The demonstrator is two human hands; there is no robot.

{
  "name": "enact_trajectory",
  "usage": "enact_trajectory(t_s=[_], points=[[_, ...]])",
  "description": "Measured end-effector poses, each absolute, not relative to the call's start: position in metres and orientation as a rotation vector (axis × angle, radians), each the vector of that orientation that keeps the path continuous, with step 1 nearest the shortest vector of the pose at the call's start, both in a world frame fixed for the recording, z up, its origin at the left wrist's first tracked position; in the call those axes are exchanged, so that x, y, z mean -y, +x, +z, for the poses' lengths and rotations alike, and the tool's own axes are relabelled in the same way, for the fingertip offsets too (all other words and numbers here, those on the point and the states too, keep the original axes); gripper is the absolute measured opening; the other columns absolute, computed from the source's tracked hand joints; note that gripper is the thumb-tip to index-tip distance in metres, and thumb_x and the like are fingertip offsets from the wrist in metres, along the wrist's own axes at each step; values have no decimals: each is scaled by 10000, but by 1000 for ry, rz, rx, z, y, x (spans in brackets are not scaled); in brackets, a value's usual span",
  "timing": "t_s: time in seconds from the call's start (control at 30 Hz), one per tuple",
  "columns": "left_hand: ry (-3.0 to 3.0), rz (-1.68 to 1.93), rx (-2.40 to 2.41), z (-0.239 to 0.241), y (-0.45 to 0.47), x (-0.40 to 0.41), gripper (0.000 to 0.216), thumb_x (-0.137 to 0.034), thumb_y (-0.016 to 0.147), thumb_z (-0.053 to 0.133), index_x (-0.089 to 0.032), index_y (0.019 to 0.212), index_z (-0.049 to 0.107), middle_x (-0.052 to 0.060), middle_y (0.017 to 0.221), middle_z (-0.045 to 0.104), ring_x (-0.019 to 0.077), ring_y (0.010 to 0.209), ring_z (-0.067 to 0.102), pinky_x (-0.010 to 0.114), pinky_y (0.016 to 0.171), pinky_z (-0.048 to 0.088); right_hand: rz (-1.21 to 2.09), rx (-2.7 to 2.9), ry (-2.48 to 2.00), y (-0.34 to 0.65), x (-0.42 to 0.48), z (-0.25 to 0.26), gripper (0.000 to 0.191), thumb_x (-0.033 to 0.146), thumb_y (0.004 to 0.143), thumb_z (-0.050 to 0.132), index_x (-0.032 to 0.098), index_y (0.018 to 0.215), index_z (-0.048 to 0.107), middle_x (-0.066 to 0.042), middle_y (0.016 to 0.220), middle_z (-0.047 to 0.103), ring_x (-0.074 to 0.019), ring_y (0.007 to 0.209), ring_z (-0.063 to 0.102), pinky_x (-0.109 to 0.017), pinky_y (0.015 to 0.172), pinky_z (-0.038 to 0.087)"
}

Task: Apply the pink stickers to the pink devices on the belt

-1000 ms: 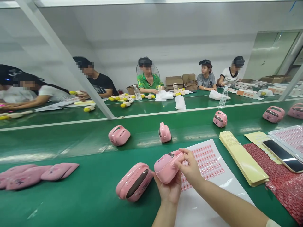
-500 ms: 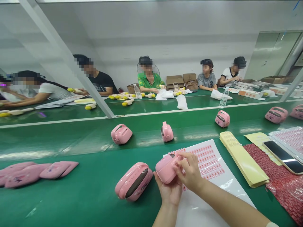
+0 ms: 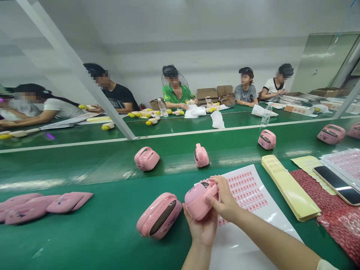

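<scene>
A small pink speaker-like device with a carry handle (image 3: 197, 202) is held tilted above a white sheet of oval red stickers (image 3: 247, 191). My left hand (image 3: 203, 227) cups it from below, fingers partly hidden behind it. On its right side my right hand (image 3: 225, 200) is closed around the handle end, with the thumb pressed against the casing. A larger-looking pink device of the same kind (image 3: 159, 216), with a dark front strip and a row of buttons, lies on the green tabletop just left of my hands.
Several pink devices (image 3: 146, 159) stand along the green belt (image 3: 174, 157) ahead. Pink padded pieces (image 3: 42, 208) lie at left. Folded yellow paper (image 3: 289, 187), a phone (image 3: 337, 183) and red bubble wrap (image 3: 323, 202) are at right. Co-workers (image 3: 176, 93) sit across the belt.
My right hand's fingers have shifted from a fingertip touch to a fuller grip on the device's right side. Devices on the belt have moved slightly right.
</scene>
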State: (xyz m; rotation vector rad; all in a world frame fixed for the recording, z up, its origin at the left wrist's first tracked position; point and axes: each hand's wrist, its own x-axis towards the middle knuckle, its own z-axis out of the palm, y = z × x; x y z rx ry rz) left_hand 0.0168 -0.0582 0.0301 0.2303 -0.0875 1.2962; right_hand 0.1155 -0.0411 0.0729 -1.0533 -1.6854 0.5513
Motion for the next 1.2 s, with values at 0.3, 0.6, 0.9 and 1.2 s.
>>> enact_trajectory(t_s=[0.3,0.6,0.9,1.2], points=[[339,1276,26,21,12,56,566,-505,795,432,-229,1287,387,90,1196,572,235,1141,477,328,951,376,496,1695,-1500,164,-28,53,231,179,802,404,187,975,557,-94,997,554,-222,986,479,-403,865,384],[344,1427,-143,34,4,47,388,-475,762,507,-314,1112,548,37,1122,616,255,1047,548,442,879,434,562,1822,-1455,163,-50,47,51,168,634,667,213,634,642,-29,823,647,-219,911,533,-421,845,361],[1219,1616,-1037,52,35,73,830,-142,340,818,-317,1100,536,31,1166,532,329,1103,459,455,946,335,1115,1599,-1034,180,10,122,187,355,704,606,184,633,636,-46,942,610,-185,868,593,-323,748,463],[1471,1626,-926,34,40,74,761,-202,376,820,-283,1087,559,83,1160,537,356,1152,424,492,976,286,944,1842,-1074,185,47,118,111,261,722,613,217,620,611,-34,963,559,-197,982,522,-379,852,431]])
